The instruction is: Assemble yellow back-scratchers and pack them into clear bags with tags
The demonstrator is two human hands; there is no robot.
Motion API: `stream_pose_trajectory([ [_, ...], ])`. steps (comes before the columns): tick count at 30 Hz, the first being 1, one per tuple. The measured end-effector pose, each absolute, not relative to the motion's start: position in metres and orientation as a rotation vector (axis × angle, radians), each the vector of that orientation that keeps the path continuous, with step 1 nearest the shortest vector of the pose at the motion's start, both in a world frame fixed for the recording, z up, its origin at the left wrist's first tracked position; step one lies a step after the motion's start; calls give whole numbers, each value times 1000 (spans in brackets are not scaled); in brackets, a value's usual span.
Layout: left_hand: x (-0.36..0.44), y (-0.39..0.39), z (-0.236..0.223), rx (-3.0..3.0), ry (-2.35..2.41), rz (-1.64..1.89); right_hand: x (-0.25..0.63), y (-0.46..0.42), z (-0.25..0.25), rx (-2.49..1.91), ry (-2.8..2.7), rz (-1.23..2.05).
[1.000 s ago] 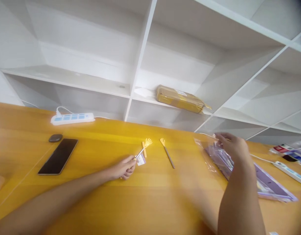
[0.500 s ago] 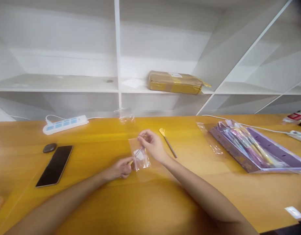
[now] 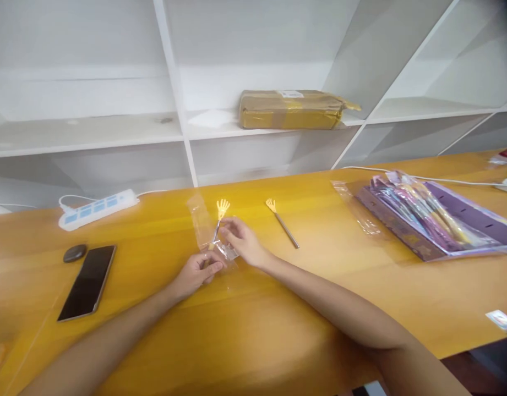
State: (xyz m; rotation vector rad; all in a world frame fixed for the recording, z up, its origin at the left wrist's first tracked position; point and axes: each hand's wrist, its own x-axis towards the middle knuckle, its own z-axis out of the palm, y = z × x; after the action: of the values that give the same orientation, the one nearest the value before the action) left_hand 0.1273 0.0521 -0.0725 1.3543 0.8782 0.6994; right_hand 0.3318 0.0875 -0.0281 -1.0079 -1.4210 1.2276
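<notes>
A small back scratcher with a yellow claw-shaped head [image 3: 223,208] and a metal shaft points away from me, between my hands. My right hand [image 3: 245,243] is closed, its thumb and fingertips pinching by the shaft just below the head. My left hand [image 3: 199,272] is closed at the near end, its fingers on a crinkled clear plastic bag [image 3: 226,251]; the shaft's lower end is hard to make out there. A second back scratcher [image 3: 285,228] lies on the table to the right, touched by neither hand. Behind my left hand, another clear bag [image 3: 199,220] lies flat.
To the left are a black phone [image 3: 87,283], a dark rounded gadget [image 3: 75,253] and a white power strip [image 3: 98,210]. On the right, a purple box [image 3: 402,234] holds several bagged items beside a clear wrapper [image 3: 356,209]. A taped parcel [image 3: 290,113] sits on the shelf.
The back scratcher's yellow head now shows past my right fingers, where only a short metal piece showed over the bag before. Both hands have shifted slightly, and the view has tilted.
</notes>
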Motion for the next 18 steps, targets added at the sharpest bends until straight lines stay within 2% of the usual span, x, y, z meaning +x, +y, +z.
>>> stream_pose_trajectory([
  [6,129,52,-60,1545,921,692,320,82,-39,-924,-1374,1448],
  [9,131,56,-58,1526,957,930,331,88,-25,-889,-1119,1307],
  [12,131,64,-60,1247,1040,1196,352,92,1,-868,-1057,1202],
  [15,131,71,-59,944,1029,1382,371,88,28,-936,-1486,1264],
  [18,130,75,-56,835,979,1435,382,76,44,-935,-2089,1087],
])
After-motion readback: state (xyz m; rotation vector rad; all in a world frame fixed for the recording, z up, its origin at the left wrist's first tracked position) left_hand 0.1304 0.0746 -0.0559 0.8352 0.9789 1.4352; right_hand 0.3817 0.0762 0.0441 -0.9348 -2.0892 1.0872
